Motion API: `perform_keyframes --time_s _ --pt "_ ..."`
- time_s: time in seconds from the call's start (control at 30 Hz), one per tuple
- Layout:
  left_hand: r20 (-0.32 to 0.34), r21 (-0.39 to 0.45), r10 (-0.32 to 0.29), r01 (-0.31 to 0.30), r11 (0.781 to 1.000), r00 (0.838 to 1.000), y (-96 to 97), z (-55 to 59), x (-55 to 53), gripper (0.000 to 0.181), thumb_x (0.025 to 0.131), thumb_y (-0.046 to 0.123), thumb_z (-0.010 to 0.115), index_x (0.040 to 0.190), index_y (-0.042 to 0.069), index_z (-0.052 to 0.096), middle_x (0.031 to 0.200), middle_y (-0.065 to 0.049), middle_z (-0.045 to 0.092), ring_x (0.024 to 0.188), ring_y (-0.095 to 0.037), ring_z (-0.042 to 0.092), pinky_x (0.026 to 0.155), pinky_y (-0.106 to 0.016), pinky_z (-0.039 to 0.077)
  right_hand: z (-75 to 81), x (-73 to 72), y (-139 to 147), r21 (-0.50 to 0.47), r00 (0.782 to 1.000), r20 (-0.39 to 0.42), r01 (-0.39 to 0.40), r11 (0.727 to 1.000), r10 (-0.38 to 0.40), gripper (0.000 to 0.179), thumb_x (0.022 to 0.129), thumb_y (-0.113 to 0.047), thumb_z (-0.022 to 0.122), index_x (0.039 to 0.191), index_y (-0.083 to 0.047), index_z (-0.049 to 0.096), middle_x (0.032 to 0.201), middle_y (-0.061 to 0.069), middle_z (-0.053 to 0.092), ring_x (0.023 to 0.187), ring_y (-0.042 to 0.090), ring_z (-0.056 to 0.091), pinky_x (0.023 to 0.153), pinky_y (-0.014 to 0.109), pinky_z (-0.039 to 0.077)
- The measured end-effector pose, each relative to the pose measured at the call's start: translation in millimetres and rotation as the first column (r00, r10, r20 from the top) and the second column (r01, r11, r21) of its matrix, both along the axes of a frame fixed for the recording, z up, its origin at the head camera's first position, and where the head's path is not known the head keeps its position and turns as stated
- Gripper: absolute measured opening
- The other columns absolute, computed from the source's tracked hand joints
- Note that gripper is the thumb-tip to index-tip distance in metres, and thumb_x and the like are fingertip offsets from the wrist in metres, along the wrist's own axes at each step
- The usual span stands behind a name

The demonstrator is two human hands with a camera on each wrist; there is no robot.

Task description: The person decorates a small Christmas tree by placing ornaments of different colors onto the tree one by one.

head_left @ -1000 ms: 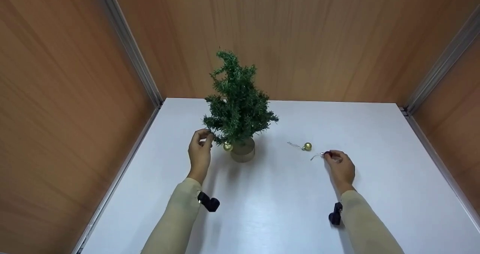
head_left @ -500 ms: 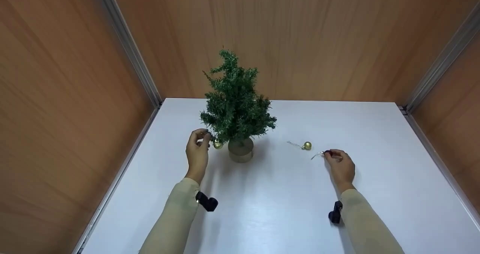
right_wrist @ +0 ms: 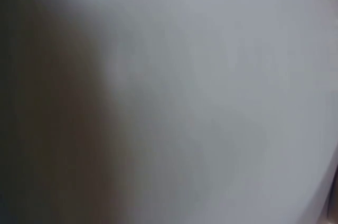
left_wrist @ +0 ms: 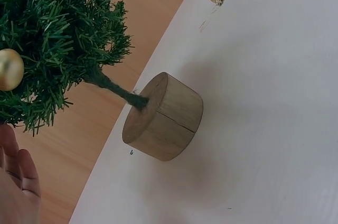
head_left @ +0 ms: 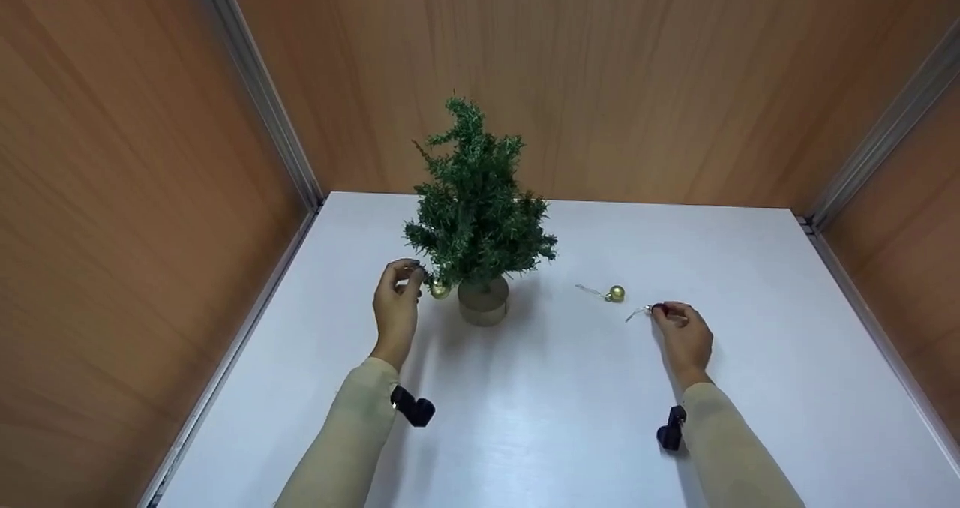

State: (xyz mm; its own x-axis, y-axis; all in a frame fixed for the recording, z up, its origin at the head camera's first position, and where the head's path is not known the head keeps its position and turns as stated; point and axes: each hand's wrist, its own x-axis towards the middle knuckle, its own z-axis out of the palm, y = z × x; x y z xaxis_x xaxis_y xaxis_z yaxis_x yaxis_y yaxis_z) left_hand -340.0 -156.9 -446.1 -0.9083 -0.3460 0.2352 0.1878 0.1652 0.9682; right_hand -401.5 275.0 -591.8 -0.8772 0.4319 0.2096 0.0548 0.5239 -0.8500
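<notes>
A small artificial Christmas tree stands upright on a round wooden base. My left hand pinches the tip of a low branch on its left side. Just beside those fingers a gold bauble hangs from the tree, partly behind the branch in the head view. My right hand pinches a dark red bauble low over the table, its silvery string trailing left. A second gold bauble lies on the table between tree and right hand. The right wrist view is mostly blurred.
The white table is bounded by a wooden back panel and side panels with metal corner strips. Black wrist cameras sit on both sleeves.
The hanging gold bauble has shifted left toward my left hand, and the branches moved slightly. My left hand has drawn back a little to the left. My right hand stays almost still.
</notes>
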Motion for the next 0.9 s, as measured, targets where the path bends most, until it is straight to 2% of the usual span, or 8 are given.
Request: perform_keyframes --time_s 0.2,0.37,0.47,0.73,0.9 --pt "0.019 0.01 -0.012 0.012 1.0 1.0 -1.8 -5.5 1.3 0.018 0.092 0.017 0.053 0.109 0.011 0.055 0.097 -0.005 0.053 0.074 -0.019 0.052 0.066 -0.031 0.043 -2.4 6.0 3 -0.042 1.0 -0.005 0.004 0.999 -0.004 0.031 0.081 -0.039 0.065 0.102 -0.015 0.063 0.092 -0.001 0.061 0.079 0.011 0.051 0.066 0.025 0.039" --pt "0.007 0.043 -0.027 0.026 0.999 1.0 -3.6 -18.7 -10.6 0.019 0.092 0.024 0.053 0.109 0.016 0.054 0.099 -0.005 0.053 0.076 -0.022 0.052 0.07 -0.039 0.043 5.7 3.7 9 -0.081 0.999 -0.054 -0.001 0.997 -0.004 0.033 0.081 -0.037 0.065 0.103 -0.012 0.063 0.094 0.002 0.061 0.08 0.011 0.053 0.066 0.02 0.04" --pt "0.011 0.039 -0.028 0.027 0.999 1.0 -3.8 -26.3 -16.0 0.021 0.091 0.03 0.054 0.108 0.019 0.054 0.099 -0.003 0.053 0.075 -0.022 0.052 0.07 -0.041 0.043 10.1 3.9 11 -0.098 0.999 -0.037 0.0 0.995 -0.004 0.035 0.081 -0.038 0.065 0.105 -0.013 0.062 0.095 0.001 0.061 0.081 0.01 0.055 0.068 0.019 0.04" --pt "0.022 0.0 -0.037 0.037 0.999 0.999 -2.2 -26.6 -11.6 0.024 0.089 0.038 0.053 0.108 0.024 0.054 0.099 -0.001 0.053 0.076 -0.02 0.053 0.066 -0.032 0.043 13.1 6.1 13 -0.105 1.0 0.022 -0.014 0.994 0.017 0.037 0.082 -0.039 0.063 0.107 -0.012 0.061 0.098 0.002 0.059 0.084 0.01 0.053 0.07 0.019 0.04" --pt "0.03 0.002 -0.037 0.037 0.999 0.999 -3.7 -24.6 -7.8 0.023 0.09 0.036 0.054 0.108 0.023 0.055 0.098 -0.001 0.053 0.076 -0.02 0.052 0.067 -0.033 0.043 15.6 8.9 10 -0.179 0.998 0.055 -0.03 0.983 0.04 0.037 0.083 -0.037 0.063 0.109 -0.011 0.06 0.101 0.003 0.057 0.084 0.01 0.052 0.066 0.017 0.043"
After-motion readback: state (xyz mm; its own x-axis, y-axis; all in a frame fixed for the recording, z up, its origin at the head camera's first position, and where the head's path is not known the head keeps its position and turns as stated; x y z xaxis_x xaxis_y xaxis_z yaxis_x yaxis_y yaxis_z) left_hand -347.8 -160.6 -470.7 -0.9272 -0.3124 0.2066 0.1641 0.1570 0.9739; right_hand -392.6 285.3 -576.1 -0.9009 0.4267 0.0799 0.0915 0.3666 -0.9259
